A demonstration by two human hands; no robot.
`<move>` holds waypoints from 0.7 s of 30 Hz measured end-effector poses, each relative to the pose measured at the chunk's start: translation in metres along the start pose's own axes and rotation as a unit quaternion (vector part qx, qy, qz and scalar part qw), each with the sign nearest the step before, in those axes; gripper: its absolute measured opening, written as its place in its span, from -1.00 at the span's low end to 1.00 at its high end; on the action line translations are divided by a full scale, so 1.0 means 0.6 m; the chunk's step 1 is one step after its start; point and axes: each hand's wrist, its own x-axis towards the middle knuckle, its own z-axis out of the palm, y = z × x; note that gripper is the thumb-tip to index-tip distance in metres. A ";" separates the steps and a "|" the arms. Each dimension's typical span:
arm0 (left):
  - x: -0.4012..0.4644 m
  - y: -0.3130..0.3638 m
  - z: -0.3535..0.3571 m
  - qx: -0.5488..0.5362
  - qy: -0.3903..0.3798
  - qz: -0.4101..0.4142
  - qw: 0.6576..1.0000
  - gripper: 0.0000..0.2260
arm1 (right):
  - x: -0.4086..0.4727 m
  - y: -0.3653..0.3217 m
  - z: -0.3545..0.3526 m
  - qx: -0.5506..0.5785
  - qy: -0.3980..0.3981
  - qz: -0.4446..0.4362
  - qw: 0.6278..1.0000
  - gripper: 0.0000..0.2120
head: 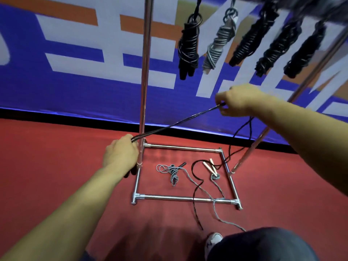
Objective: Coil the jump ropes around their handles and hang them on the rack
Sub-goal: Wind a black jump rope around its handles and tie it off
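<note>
Black rope (175,125) stretched taut — left grip (120,155) to right grip (235,102).

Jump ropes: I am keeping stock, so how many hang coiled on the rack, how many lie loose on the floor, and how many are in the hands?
Coiled on the rack, black: 4
Coiled on the rack, grey: 1
Loose on the floor: 2
Black rope held between left hand and right hand: 1
Total: 8
</note>
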 end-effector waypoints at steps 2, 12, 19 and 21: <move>-0.008 0.000 0.009 0.049 -0.023 0.008 0.999 -0.82 | -0.005 -0.018 0.036 0.069 -0.118 0.017 0.990 -0.73; -0.063 0.029 0.062 0.093 -0.173 0.139 0.971 -0.84 | -0.181 -0.368 0.147 0.577 -0.100 -0.053 0.809 -0.02; -0.081 0.043 0.037 0.023 -0.185 0.194 0.963 -0.83 | -0.150 -0.345 0.179 0.643 0.004 0.091 0.760 -0.76; -0.079 0.042 0.043 0.064 -0.171 0.171 0.968 -0.87 | -0.147 -0.328 0.184 0.531 -0.003 0.042 0.846 -0.82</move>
